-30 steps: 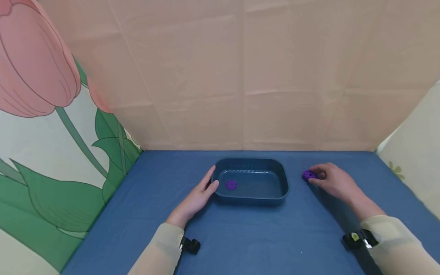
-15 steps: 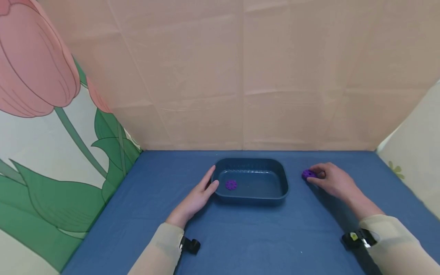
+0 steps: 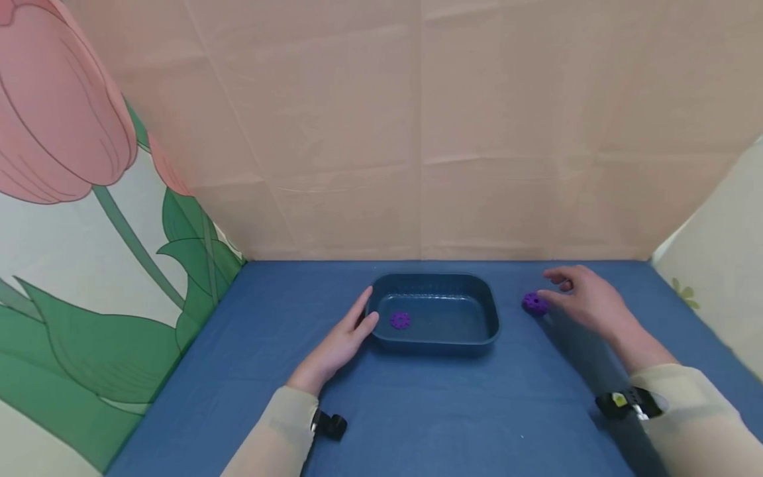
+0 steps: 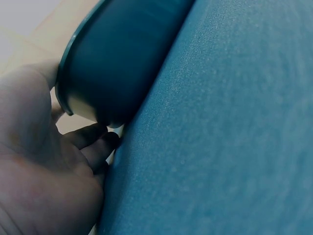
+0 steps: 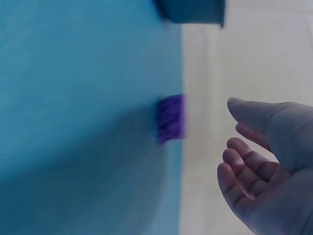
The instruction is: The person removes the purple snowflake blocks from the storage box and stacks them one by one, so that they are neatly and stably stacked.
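Observation:
On the blue cloth right of the tray lies a purple gear-shaped piece with holes (image 3: 534, 304). From the side, in the right wrist view, it looks like a thick ridged purple block (image 5: 170, 118). My right hand (image 3: 587, 301) hovers just beyond it on the right, fingers loosely bent and holding nothing; a gap shows between thumb and piece in the right wrist view. My left hand (image 3: 335, 344) rests against the left end of a dark blue rectangular tray (image 3: 438, 346), fingers extended along it, thumb at the rim. Inside the tray, toward the left, is a similar purple piece (image 3: 400, 320).
Blue cloth (image 3: 441, 417) covers the table. A beige sheet (image 3: 417, 132) hangs along its back edge. Pale wall covering stands on the right, and one with large tulips (image 3: 65, 112) on the left.
My right hand has let go of the purple piece and lifted away to the right. The piece stays on the cloth. My left hand and the tray have not visibly moved.

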`<state>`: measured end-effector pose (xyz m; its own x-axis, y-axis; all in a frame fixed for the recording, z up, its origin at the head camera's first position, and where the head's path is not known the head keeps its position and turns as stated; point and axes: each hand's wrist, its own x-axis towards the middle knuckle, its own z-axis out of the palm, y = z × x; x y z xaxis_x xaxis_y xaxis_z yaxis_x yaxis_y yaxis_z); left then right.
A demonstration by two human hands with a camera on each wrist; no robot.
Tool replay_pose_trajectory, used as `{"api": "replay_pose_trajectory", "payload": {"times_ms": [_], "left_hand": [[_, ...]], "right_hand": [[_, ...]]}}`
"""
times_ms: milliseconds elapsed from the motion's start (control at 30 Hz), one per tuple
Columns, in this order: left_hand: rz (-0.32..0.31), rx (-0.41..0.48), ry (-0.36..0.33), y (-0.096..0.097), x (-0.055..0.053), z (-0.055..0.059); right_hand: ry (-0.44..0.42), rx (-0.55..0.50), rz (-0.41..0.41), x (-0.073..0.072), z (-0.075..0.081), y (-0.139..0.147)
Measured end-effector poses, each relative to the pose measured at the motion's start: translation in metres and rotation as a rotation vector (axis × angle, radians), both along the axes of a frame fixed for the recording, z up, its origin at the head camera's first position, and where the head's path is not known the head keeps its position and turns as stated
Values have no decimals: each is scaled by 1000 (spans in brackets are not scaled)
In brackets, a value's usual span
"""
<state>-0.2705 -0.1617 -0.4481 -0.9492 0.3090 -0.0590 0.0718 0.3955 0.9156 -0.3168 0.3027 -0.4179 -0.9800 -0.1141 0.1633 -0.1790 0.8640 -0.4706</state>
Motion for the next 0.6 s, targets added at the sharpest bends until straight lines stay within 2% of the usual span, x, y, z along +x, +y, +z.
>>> {"api": "replay_pose_trajectory", "payload": {"times_ms": [100, 167, 300, 433, 600], "left_hand": [[-9, -7, -18, 1, 7, 15], [-15, -12, -18, 1, 7, 16], [-16, 1, -14, 3, 6, 15], [-10, 13, -18, 4, 5, 13], [8, 28, -10, 4, -2, 0]], "right_hand": [[54, -4, 13, 0, 17, -9], [93, -10, 24, 1, 27, -19], [121, -33, 60, 1, 39, -44], [116, -50, 96, 3, 45, -75], [117, -68, 148, 4, 44, -116]]}}
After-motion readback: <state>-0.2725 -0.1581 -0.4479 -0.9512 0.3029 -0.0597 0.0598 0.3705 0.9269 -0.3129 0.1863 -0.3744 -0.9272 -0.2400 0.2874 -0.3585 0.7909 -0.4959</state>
